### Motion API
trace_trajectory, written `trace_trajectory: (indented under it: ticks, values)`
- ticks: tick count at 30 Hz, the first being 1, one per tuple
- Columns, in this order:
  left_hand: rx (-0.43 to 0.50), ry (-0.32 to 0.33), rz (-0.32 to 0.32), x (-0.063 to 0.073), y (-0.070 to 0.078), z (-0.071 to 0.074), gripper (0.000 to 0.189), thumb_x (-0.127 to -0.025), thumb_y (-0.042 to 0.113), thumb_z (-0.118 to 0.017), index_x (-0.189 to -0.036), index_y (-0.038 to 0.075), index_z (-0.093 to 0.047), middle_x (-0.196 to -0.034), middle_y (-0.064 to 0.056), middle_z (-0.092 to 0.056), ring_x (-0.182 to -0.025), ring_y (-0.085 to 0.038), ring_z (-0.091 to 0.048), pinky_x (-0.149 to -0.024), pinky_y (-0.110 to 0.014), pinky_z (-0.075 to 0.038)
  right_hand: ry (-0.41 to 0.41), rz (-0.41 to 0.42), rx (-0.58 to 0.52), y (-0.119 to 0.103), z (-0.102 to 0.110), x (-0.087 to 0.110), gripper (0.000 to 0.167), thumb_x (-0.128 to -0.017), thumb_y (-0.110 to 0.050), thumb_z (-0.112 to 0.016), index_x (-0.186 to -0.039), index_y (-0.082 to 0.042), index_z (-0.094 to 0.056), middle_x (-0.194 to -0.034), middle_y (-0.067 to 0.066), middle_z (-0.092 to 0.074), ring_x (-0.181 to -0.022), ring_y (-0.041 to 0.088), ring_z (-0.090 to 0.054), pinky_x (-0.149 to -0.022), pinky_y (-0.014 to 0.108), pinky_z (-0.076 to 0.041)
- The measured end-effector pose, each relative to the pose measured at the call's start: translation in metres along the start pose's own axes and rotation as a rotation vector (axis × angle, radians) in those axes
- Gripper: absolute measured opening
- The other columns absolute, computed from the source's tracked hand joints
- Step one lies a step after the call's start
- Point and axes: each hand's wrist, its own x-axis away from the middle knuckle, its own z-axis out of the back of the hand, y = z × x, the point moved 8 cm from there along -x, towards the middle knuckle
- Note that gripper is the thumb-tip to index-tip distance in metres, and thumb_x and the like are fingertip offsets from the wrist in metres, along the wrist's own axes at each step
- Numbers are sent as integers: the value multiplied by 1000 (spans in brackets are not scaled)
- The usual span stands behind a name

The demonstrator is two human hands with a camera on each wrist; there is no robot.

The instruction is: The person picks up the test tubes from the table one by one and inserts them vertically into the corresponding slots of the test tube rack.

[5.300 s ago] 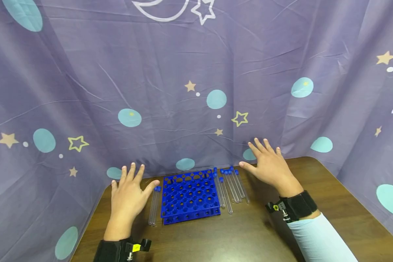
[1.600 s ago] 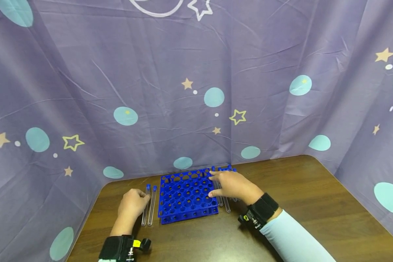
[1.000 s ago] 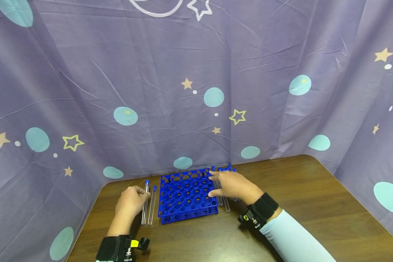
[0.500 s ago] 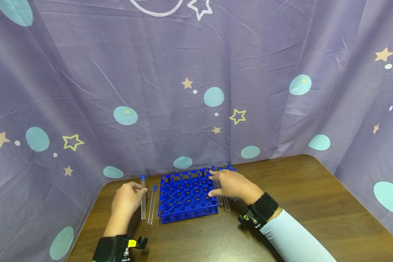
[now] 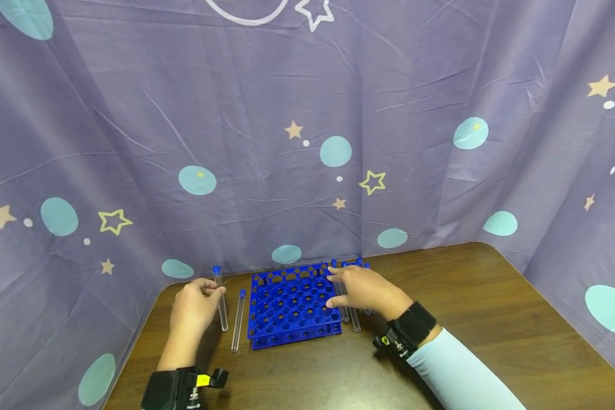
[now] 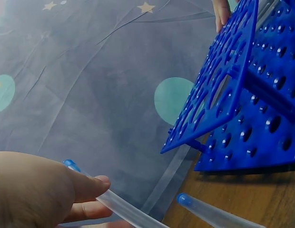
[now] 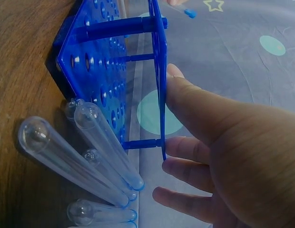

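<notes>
My left hand (image 5: 191,307) pinches a clear test tube (image 5: 222,310) with a blue cap between thumb and fingers. The tube is raised and tilted, cap end up, left of the rack. A second capped test tube (image 5: 238,322) lies on the table between that hand and the blue test tube rack (image 5: 294,330). Across the rack's right edge, my right hand (image 5: 366,287) rests with spread fingers. In the right wrist view its thumb and fingertips (image 7: 173,166) touch the top plate's edge. Several capped test tubes (image 7: 66,161) lie beside the rack, partly hidden under this hand.
Everything lies on a brown wooden table (image 5: 307,381). A purple curtain (image 5: 266,216) with stars and dots hangs right behind the rack and along both sides. The rack has two perforated plates joined by posts.
Both hands came down from above the table. The left took a test tube, lifted it and moved it left and away, tilting it. Lately the right hand and rack have stayed still.
</notes>
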Motion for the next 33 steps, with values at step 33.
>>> trace_trajectory:
  ticks: [33]
  values:
    - [82,246,-101,9,25,22,30,-110,29,-78,-125,3,-78,-115,-21,-85,-97,-39,-82,-76,-49,-65,0,-9,-3,-1,1,1,71,-99,-57,-85,-154,-15,-71,-176,6,-52,-161,52,-49,-132,67,-40]
